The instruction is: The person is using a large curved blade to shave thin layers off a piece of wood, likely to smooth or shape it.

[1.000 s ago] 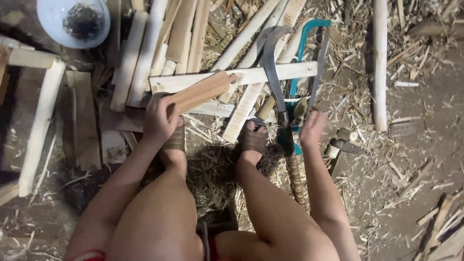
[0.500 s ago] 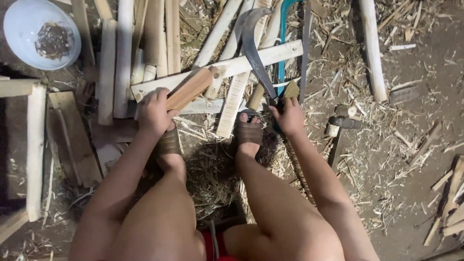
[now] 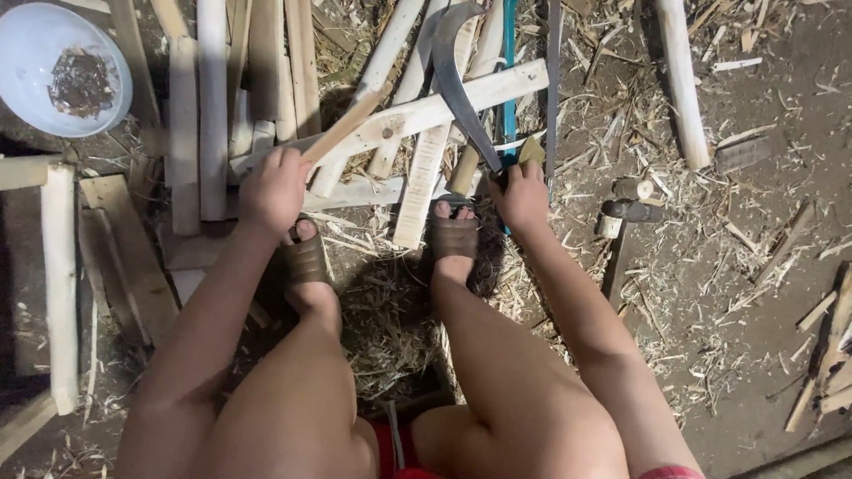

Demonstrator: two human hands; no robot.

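Head view: right hand (image 3: 522, 193) had moved onto sickle (image 3: 457, 80) handle, gripping; left hand (image 3: 273, 184) still clutched stick (image 3: 342, 127).

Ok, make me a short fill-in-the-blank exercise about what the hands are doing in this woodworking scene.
1. The right hand grips the handle of a curved ____ whose tip points away from the person.
2. The left hand holds a short wooden ____ at a slant.
3. The round bowl at the upper left is ____ in colour.
4. Each foot wears a brown ____.

Missing words: blade; stick; white; sandal
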